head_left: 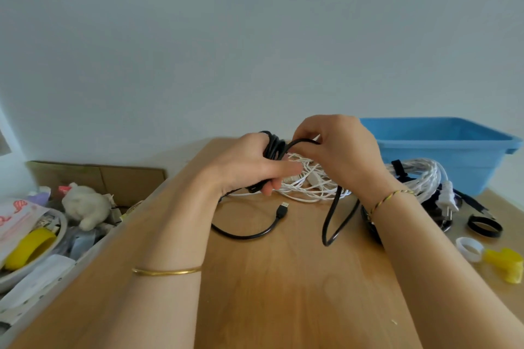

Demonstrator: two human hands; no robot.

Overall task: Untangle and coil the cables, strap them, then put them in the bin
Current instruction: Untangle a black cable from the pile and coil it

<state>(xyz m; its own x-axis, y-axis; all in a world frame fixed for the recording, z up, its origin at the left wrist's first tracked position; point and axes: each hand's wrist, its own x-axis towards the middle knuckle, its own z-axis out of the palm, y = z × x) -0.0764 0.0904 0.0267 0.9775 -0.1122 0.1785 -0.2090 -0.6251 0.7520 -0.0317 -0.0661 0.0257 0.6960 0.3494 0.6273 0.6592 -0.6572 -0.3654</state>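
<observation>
A pale wall fills the upper half of the head view. Below it a wooden table point(283, 292) runs from the centre to the bottom edge. At the right of the frame, against the wall, stands the blue bin point(442, 150); what it holds cannot be seen from here.

In the middle of the frame the left hand point(246, 164) is curled round a bunch of loops of black cable point(273, 146), with the thumb laid across them, probably so the finished turns do not spring apart. Just to its right, the right hand point(340, 156) pinches the same cable between fingertips and thumb where it leaves the coil. From there the cable drops in a long slack loop to the table, which looks like the length waiting to be wound on. The cable's USB plug point(282, 210) lies free on the wood below the hands.

Behind and under the hands sits a loose tangle of white cables point(309, 184), not yet sorted. At centre right a white bundle point(422, 176) lies coiled with a dark strap round it, near the bin, apparently ready to go in. A spare black strap ring point(485, 227) waits at the right edge, within reach for the coil in hand.

At lower left, off the table, is a clutter of household things with a plush toy point(85, 204) among them.
</observation>
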